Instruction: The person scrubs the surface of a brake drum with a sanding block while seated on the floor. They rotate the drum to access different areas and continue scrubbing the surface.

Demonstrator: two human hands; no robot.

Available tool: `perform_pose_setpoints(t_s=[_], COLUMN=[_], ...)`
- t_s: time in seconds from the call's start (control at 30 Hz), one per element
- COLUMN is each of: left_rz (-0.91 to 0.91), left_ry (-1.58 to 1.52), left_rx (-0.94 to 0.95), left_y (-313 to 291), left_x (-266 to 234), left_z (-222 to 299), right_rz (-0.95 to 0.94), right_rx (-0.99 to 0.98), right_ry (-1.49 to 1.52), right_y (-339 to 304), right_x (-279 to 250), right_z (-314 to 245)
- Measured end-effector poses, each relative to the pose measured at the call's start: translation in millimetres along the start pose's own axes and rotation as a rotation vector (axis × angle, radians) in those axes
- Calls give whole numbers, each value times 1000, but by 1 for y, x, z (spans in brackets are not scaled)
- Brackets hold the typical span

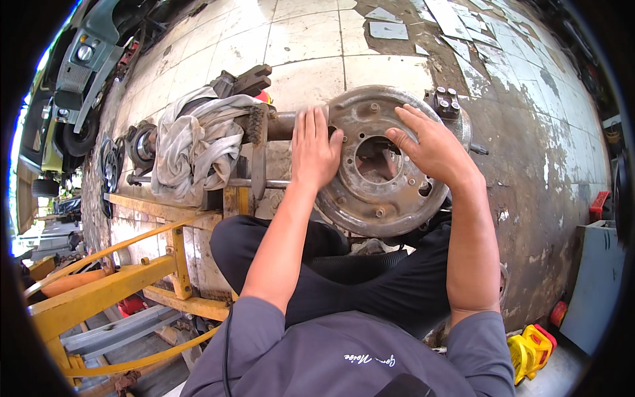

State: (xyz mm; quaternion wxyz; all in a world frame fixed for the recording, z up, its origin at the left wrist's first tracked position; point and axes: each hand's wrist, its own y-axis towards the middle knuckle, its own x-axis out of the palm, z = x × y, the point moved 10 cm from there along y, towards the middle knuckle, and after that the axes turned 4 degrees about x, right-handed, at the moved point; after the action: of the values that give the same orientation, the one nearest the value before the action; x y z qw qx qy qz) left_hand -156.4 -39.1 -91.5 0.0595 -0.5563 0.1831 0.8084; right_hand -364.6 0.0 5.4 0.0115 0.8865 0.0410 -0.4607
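A worn, round metal brake plate (354,205) with a large central hole and several small holes stands before my knees. My left hand (316,149) lies along its left rim, fingers stretched out and slightly blurred. On the upper right of the plate, my right hand (430,142) rests flat with the thumb near the central hole; it grips nothing. A wire brush (257,124) with dark bristles lies to the left of my left hand, beside a crumpled grey rag (192,149) draped over the axle (281,126).
A yellow metal frame (116,284) stands at the lower left. A block with several studs (446,102) sits behind the plate's right side. Broken tiles (389,30) lie on the far floor. A grey-blue cabinet (595,284) and a yellow-red object (531,351) are at right.
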Motion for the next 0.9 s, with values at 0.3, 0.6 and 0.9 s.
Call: perform_pose_setpoints(t_s=[0.3,0.6,0.9], left_rz=[49,8,32], left_ry=[103,64,78], left_rx=[1,-5,-62], left_y=[-48,-77,-41], left_x=[-4,-3,-4], left_z=[13,21,10], right_rz=[-4,-3,-16], right_rx=[-28,-5,-17], right_ry=[14,-8,10], right_y=[2,1,-2], right_x=[0,-2,4], right_z=[-4,3,-4])
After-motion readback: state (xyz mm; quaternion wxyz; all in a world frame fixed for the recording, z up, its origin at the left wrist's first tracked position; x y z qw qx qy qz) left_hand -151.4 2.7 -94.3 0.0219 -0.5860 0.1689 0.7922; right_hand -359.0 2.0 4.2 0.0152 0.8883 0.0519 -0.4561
